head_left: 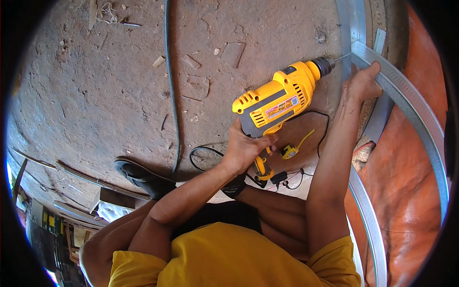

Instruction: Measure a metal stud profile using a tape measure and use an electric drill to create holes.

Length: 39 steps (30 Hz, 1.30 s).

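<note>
A yellow and black power drill [277,98] is gripped by its handle in my left hand [248,146], the fingers wrapped round it near the trigger. Its chuck [323,66] points to the upper right, and the thin drill bit [342,57] reaches to the edge of a metal channel. My right hand [366,82] is closed round that galvanized metal channel [411,93] close to its corner with another metal piece [351,24]. Whether the bit has entered the metal I cannot tell.
A yellow tape measure [289,151] lies below the drill with its blade partly out. A grey cable [170,81] runs down the dirt floor [119,86]. Orange sheeting [401,191] and another metal channel [368,210] are at the right. Wood scraps and a dark sandal [141,174] lie left.
</note>
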### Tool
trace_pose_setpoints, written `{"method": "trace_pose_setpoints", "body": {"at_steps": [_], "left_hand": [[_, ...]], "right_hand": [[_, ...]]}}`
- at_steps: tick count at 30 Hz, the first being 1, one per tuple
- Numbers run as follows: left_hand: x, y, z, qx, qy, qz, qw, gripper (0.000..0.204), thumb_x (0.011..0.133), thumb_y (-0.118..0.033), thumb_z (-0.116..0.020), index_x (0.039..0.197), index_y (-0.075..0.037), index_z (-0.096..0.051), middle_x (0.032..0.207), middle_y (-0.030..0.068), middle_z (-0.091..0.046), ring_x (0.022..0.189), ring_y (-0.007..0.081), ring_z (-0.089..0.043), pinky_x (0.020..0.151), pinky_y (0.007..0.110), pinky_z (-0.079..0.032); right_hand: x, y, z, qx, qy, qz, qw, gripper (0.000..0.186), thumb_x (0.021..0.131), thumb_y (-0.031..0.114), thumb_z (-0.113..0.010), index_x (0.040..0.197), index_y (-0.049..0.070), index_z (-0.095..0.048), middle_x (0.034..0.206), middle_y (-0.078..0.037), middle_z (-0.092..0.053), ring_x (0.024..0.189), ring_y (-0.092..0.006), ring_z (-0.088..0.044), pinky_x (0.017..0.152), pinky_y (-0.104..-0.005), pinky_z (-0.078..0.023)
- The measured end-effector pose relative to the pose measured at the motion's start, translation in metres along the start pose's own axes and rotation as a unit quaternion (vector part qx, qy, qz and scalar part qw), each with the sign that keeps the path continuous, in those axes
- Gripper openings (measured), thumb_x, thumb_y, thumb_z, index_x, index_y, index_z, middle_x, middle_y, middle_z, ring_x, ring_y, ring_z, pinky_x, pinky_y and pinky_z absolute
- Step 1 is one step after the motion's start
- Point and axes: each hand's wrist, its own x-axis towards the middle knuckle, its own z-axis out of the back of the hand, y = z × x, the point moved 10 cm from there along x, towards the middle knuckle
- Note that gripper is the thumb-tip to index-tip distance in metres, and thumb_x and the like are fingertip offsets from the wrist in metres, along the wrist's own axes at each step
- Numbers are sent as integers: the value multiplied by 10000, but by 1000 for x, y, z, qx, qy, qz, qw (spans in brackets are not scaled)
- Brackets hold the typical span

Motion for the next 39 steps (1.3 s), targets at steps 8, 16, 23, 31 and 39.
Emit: {"method": "trace_pose_setpoints", "body": {"at_steps": [8, 16, 23, 31, 39], "left_hand": [[-2, -1, -5, -28, 5, 4, 1000, 321, 776, 57, -662, 1072, 32, -542, 933, 128, -639, 700, 205, -648, 551, 298, -552], [0, 1, 1, 2, -5, 5, 1000, 306, 782, 53, -658, 1062, 40, -536, 912, 134, -638, 680, 203, -644, 539, 300, -546], [-1, -2, -2, -38, -11, -1, 999, 304, 782, 40, -668, 1055, 38, -535, 867, 125, -635, 665, 200, -640, 536, 293, -544], [-3, -9, -3, -16, -10, -13, 1000, 298, 784, 27, -678, 1050, 34, -543, 924, 117, -636, 662, 197, -640, 528, 289, -545], [-2, 2, -4, -15, 2, 12, 1000, 361, 773, 5, -705, 1059, 13, -485, 903, 104, -644, 663, 164, -639, 522, 265, -538]], "right_hand": [[-4, 3, -5, -18, -2, 4, 1000, 363, 814, 64, -537, 1130, -89, -443, 1098, -152, -535, 903, -274, -607, 716, -429, -564], [-1, 2, -1, -2, -9, 2, 1000, 312, 810, 48, -523, 1087, -90, -481, 1089, -149, -538, 887, -252, -611, 711, -422, -567], [0, -3, -3, 15, -1, -13, 1000, 314, 812, 50, -527, 1103, -60, -482, 1102, -139, -533, 912, -254, -605, 715, -436, -566], [0, -2, 1, 20, -4, -2, 1000, 298, 810, 46, -523, 1087, -57, -493, 1082, -131, -547, 888, -253, -610, 699, -435, -566], [6, -4, 4, -19, 0, 9, 1000, 289, 802, 37, -521, 1070, -68, -501, 1070, -134, -553, 868, -246, -609, 671, -429, -567]]}}
